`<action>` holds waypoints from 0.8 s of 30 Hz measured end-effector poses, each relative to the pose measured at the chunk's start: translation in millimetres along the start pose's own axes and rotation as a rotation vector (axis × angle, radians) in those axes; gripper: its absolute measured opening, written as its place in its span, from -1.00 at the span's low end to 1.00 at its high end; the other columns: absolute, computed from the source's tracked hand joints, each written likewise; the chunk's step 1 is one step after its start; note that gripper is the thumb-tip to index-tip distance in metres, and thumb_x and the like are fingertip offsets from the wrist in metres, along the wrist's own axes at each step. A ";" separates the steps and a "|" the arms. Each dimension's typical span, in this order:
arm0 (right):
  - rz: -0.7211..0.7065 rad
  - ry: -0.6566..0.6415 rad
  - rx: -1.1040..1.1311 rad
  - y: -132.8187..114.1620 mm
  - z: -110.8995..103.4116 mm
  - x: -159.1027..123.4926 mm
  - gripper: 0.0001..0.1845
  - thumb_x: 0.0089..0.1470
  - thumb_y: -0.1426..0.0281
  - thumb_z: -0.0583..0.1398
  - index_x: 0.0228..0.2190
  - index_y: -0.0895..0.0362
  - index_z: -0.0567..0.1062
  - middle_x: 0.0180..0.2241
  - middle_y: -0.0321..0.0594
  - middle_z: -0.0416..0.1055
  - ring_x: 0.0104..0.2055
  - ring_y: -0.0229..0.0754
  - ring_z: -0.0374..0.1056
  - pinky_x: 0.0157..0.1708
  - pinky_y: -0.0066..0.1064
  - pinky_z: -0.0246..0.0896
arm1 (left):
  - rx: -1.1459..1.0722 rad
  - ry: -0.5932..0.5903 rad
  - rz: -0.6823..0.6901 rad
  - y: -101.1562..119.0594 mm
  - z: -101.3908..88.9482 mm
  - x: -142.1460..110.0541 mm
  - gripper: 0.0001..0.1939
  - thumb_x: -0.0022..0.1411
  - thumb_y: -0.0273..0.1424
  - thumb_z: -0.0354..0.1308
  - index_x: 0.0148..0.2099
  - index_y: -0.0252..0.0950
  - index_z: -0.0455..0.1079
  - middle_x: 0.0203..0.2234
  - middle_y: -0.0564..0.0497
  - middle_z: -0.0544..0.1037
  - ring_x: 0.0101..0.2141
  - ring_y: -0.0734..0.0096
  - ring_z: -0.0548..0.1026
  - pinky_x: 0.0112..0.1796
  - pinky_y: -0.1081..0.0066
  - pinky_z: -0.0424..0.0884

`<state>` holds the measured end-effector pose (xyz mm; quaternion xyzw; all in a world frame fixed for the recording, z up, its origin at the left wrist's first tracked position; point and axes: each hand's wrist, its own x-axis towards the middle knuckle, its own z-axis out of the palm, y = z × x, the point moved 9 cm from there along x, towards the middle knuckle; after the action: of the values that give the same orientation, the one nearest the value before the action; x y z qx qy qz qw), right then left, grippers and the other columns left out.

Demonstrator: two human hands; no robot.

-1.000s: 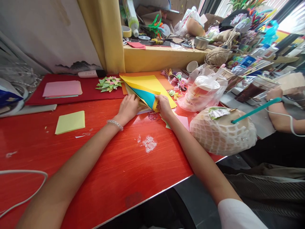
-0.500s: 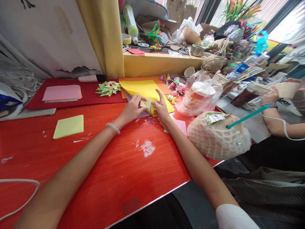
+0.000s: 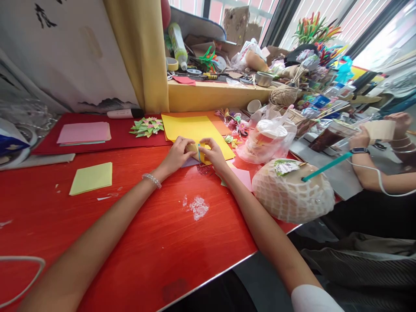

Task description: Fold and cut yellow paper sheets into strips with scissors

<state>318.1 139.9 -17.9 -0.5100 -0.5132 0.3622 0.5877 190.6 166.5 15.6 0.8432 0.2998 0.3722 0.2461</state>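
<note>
Yellow paper [image 3: 191, 127] lies just above frame centre, and from my remote feed I judge only its near edge worked, the rest left flat, with the left hand [image 3: 178, 154] narrowly pinching a pale piece [image 3: 194, 151], the right hand [image 3: 212, 154] pinching that curled edge.

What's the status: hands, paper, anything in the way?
Left hand and right hand gripping curled paper between them. Large yellow sheet spread just beyond. Net-wrapped coconut off to the right, not between the hands.
</note>
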 end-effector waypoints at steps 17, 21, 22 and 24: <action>0.077 0.041 0.099 6.4 -3.4 2.3 -0.44 -0.10 0.29 0.21 -0.02 0.05 0.26 -0.67 -0.56 0.09 -0.70 -0.39 -0.01 -0.69 -0.57 -0.11 | -0.126 -0.034 -0.002 -19.8 -24.3 6.5 -0.95 0.08 -0.48 0.09 -0.34 -0.28 0.31 -0.21 -0.02 0.39 -0.29 0.42 0.43 -0.13 0.28 0.41; -0.020 0.132 0.147 -6.5 -9.3 -0.2 -0.49 -0.06 0.26 0.20 -0.04 0.04 0.24 -0.58 -0.48 0.24 -0.59 -0.34 0.17 -0.57 -0.53 0.11 | -0.476 0.213 -0.405 -49.2 -34.8 2.4 -0.78 0.03 -0.52 0.15 -0.24 -0.27 0.24 -0.07 -0.08 0.36 -0.17 0.35 0.46 -0.07 0.23 0.41; -0.043 0.144 0.151 -10.3 -9.7 -1.5 -0.49 -0.04 0.24 0.19 -0.03 0.02 0.23 -0.54 -0.45 0.30 -0.55 -0.32 0.22 -0.53 -0.51 0.16 | -0.571 0.237 -0.482 -51.2 -29.7 -0.4 -0.74 0.04 -0.51 0.15 -0.20 -0.26 0.20 -0.06 -0.09 0.36 -0.14 0.33 0.46 -0.08 0.22 0.42; -0.073 0.136 0.122 -16.8 -7.6 -4.7 -0.50 0.00 0.21 0.16 -0.01 -0.01 0.22 -0.46 -0.40 0.37 -0.48 -0.29 0.29 -0.46 -0.47 0.23 | -0.688 0.214 -0.550 -45.5 -16.1 -3.1 -0.73 0.10 -0.47 0.13 -0.15 -0.24 0.16 -0.08 -0.12 0.40 -0.11 0.30 0.47 -0.12 0.21 0.46</action>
<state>322.8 130.0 -2.3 -0.4776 -0.4675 0.3356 0.6639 161.7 199.2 -5.2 0.5583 0.3953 0.4560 0.5693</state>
